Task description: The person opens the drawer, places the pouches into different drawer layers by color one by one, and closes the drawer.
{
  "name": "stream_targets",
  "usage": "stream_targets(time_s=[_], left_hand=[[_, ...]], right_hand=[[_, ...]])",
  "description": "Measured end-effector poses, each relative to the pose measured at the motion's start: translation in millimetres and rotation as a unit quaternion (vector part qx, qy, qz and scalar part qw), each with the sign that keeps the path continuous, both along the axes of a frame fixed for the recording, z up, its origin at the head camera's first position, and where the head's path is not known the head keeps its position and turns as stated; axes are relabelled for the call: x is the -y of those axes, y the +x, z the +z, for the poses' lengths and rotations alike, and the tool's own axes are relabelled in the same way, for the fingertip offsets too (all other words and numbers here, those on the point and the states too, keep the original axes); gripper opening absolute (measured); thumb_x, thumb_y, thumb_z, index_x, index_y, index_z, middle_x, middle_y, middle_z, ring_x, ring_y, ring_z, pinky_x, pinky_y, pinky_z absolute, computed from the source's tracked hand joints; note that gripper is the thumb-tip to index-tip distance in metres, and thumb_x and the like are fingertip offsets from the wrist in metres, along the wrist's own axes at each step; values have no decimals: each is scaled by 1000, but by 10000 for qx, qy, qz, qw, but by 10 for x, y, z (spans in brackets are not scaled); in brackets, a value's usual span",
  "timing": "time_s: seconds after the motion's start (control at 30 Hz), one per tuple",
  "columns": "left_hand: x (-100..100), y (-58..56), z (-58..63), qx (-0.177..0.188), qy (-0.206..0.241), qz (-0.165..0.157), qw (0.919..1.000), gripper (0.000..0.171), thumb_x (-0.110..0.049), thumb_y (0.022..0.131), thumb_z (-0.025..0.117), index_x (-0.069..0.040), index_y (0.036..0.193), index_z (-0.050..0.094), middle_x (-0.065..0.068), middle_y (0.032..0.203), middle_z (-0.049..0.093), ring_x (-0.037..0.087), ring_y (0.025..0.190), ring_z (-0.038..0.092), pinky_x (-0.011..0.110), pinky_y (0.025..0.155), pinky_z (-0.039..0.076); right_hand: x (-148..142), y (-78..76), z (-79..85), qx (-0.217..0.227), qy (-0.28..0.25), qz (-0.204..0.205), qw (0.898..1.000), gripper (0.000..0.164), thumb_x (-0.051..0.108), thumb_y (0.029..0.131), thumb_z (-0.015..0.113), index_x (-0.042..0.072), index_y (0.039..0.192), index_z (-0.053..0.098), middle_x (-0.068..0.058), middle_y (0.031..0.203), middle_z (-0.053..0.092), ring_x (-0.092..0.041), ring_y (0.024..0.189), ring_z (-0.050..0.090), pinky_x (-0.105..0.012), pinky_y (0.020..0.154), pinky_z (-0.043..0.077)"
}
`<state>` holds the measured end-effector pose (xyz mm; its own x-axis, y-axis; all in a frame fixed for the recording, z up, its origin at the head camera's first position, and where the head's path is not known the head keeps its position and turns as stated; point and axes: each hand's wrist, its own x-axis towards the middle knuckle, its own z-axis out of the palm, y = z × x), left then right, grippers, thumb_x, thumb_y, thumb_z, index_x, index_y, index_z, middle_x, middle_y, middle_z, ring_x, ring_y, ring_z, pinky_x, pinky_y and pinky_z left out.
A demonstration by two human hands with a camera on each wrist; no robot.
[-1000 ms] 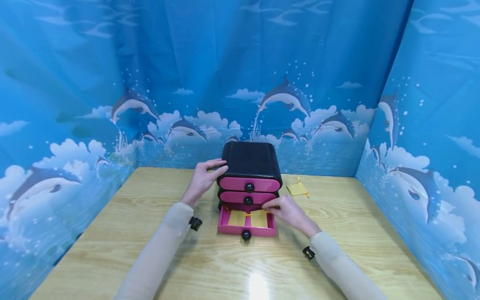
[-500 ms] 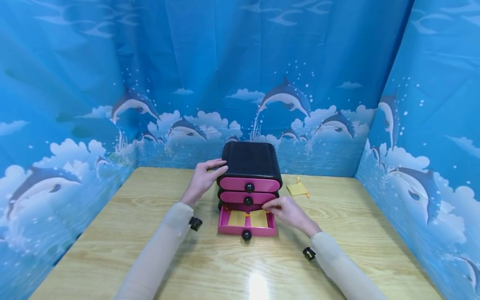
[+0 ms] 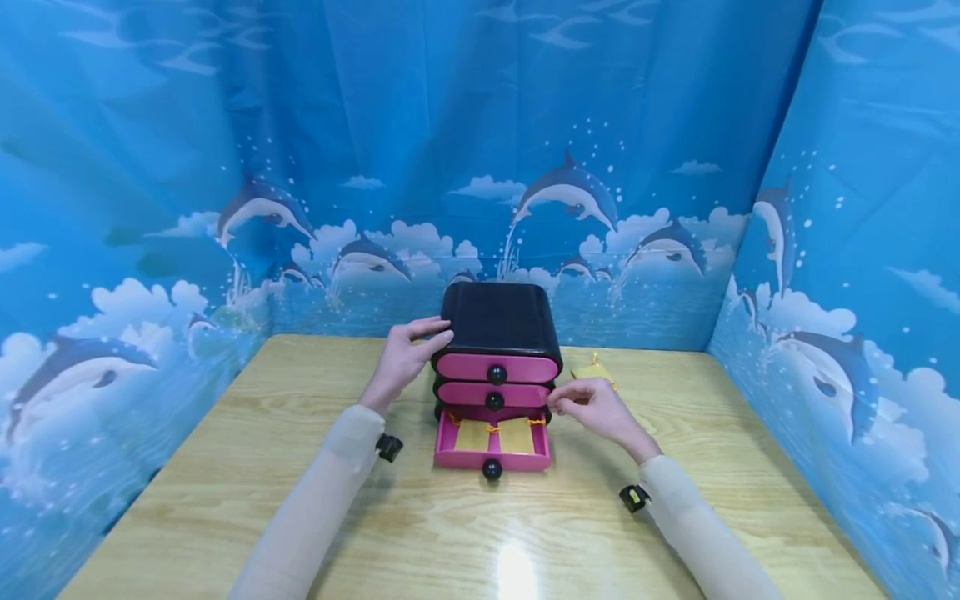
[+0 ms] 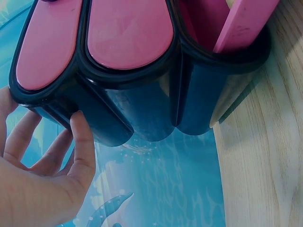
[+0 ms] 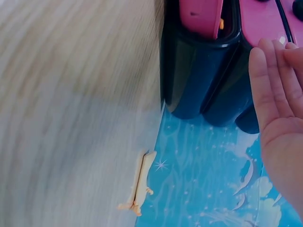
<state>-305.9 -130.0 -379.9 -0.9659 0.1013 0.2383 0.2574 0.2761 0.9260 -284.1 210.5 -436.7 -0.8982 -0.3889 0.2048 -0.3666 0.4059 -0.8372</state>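
A black mini drawer cabinet (image 3: 501,321) with pink drawers stands upright at the table's back. My left hand (image 3: 405,358) grips its upper left corner; in the left wrist view the thumb (image 4: 83,137) presses the side and the fingers reach over the top. The bottom drawer (image 3: 465,460) is pulled out; a yellow drawstring pouch (image 3: 474,436) and a second pouch (image 3: 516,436) lie in its two compartments. My right hand (image 3: 600,410), holding nothing, is beside the cabinet's right side, fingers extended at the middle drawer's (image 3: 457,393) right end.
Another yellow pouch (image 3: 588,372) lies on the wooden table (image 3: 300,467) behind my right hand, partly hidden by it in the head view. A blue dolphin-print curtain (image 3: 420,167) encloses the table's back and sides.
My right hand has drawn back from the bottom drawer, moving right and slightly up, and its fingers have left the right-hand pouch. The left hand keeps its place on the cabinet.
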Motion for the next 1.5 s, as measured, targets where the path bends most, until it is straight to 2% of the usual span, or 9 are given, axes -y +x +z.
stream_targets(time_s=[0.17,0.33,0.6,0.73,0.9,1.0,1.2,1.4,1.5], left_hand=[[8,-1,9,-28,-7,-30,10000,46,-45,89,69,-21,129,66,4,150,47,25,145,34,52,111,38],[11,9,24,12,22,-50,10000,46,-46,89,70,-21,128,66,4,150,47,25,145,33,53,112,37],[-2,-3,17,34,-42,-10,10000,46,-45,89,70,-21,128,66,3,149,49,25,144,35,52,111,39],[-12,0,20,47,-68,41,10000,45,-45,89,70,-22,127,67,2,148,49,25,144,35,51,110,39],[-6,3,12,29,-33,2,10000,46,-46,89,70,-22,128,66,3,149,48,25,144,34,52,111,39],[7,9,1,29,-17,23,10000,47,-47,89,70,-21,128,66,3,149,48,25,144,34,52,111,38],[-1,16,-12,16,-22,74,10000,48,-48,88,70,-22,127,67,5,149,48,25,144,35,52,112,37],[-2,20,-18,21,-56,94,9999,49,-50,88,69,-23,128,66,4,150,48,25,144,34,52,111,38],[-1,10,-23,33,-74,100,9999,48,-50,88,69,-23,128,66,2,149,48,24,145,33,52,112,38]], right_hand=[[-39,-26,18,93,-180,-8,9998,15,6,92,65,-1,102,74,-18,95,74,-38,90,71,-40,80,59],[-77,-72,2,140,-192,-79,9997,15,3,92,64,-5,103,72,-19,94,74,-35,86,72,-30,75,59],[-181,-161,-66,139,-367,-222,9990,24,11,95,65,-8,108,69,-20,96,74,-28,84,73,-38,79,60],[-233,-208,-77,157,-489,-339,9981,35,18,95,65,-13,112,66,-23,96,73,-33,85,72,-37,78,60],[-300,-299,-97,256,-404,-492,9976,38,21,94,67,-12,114,65,-24,102,71,-38,89,70,-46,81,58],[-329,-362,-108,204,-191,-531,9982,36,21,94,68,-9,114,66,-22,104,71,-34,87,70,-48,79,58],[-372,-456,-134,47,142,-554,9984,34,24,92,71,-4,112,70,-16,107,71,-31,87,67,-44,75,58],[-417,-557,-186,3,306,-586,9978,34,23,93,69,-3,114,69,-15,110,71,-15,87,65,-45,76,57],[-451,-586,-190,57,364,-590,9976,33,21,94,68,-3,116,69,-16,112,71,-14,89,64,-41,76,57]])
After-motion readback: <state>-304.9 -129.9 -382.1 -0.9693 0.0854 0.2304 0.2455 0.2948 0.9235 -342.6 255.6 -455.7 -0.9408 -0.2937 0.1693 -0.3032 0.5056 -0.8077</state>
